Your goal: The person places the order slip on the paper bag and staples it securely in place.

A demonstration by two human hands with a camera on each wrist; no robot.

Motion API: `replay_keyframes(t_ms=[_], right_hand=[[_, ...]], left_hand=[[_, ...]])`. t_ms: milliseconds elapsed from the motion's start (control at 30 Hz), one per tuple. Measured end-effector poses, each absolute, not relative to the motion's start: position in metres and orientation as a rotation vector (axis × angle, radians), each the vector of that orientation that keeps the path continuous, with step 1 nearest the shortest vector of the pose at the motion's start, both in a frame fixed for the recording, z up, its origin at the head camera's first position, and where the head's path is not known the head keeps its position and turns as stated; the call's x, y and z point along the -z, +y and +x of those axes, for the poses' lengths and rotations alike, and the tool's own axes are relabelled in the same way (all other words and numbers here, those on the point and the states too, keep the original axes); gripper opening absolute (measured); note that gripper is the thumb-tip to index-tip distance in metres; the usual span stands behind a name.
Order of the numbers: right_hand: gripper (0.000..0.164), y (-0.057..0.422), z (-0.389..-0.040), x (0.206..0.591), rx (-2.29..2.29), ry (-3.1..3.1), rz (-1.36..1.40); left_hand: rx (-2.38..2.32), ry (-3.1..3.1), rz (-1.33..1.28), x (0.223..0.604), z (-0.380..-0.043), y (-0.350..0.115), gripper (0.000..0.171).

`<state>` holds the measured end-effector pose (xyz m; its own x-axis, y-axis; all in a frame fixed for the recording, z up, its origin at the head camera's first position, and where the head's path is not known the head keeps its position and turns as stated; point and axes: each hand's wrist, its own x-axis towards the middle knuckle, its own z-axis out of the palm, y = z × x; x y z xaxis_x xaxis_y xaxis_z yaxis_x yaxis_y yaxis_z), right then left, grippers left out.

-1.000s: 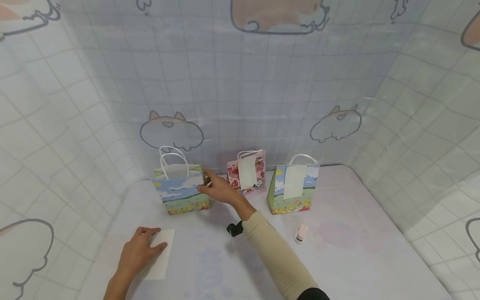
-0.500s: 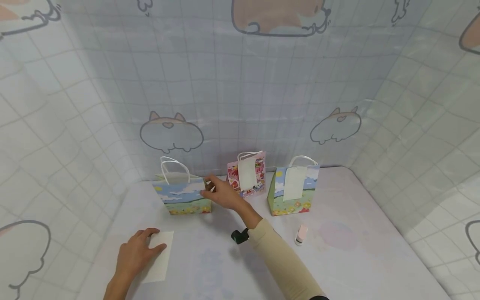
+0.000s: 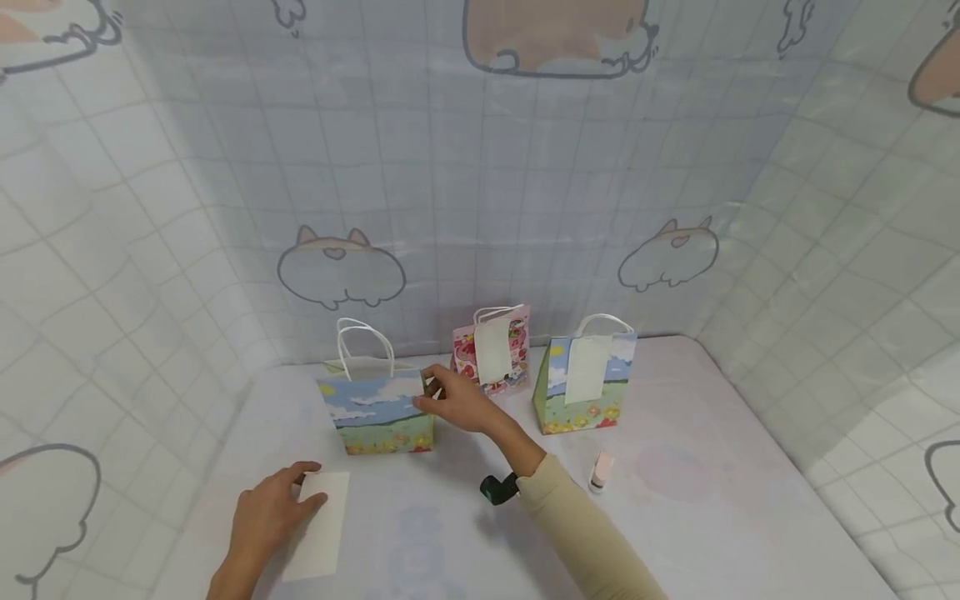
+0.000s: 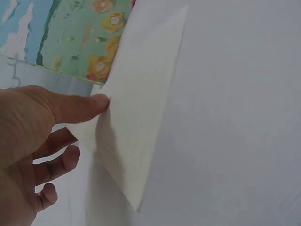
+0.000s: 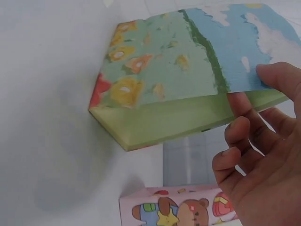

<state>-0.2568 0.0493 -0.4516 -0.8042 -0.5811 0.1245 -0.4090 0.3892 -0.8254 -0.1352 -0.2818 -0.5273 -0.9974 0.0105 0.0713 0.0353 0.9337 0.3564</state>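
We see a paper gift bag (image 3: 378, 412) with blue sky, green meadow and yellow flowers, near the far left corner of the pale, faintly printed surface (image 3: 720, 533), its two white cord handles standing up. Our right hand (image 3: 467, 404) pinches its right side edge, thumb on the printed front and forefinger tucked into the pale green side fold; the other fingers curl loosely beside it. Our left hand (image 3: 262, 512), its fingers partly bent, pinches the edge of a cream rectangular sheet of paper (image 3: 322, 525) near the surface's left edge, just in front of that bag. Along the far edge, around the middle, we have a small pink cartoon-print paper bag (image 3: 465, 354); toward the far right corner stands a matching meadow-print bag (image 3: 581, 412). Both carry white strips on their fronts. A small pink-and-white stapler-like object (image 3: 601, 471) lies before the latter.
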Motion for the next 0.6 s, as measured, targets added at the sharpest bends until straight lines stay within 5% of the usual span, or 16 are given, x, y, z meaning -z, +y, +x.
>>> replay_keyframes(t_ms=[233,600], right_hand=[[0.046,0.071,-0.246,0.45,1.343,2.487,-0.831],[0.026,0.101,-0.227,0.443,1.321,2.529,-0.909]], left_hand=[[0.575,-2.926,-0.14,0.514,-0.127,-0.263,0.037],[0.558,-2.867,-0.292,0.479,-0.116,-0.222,0.015]])
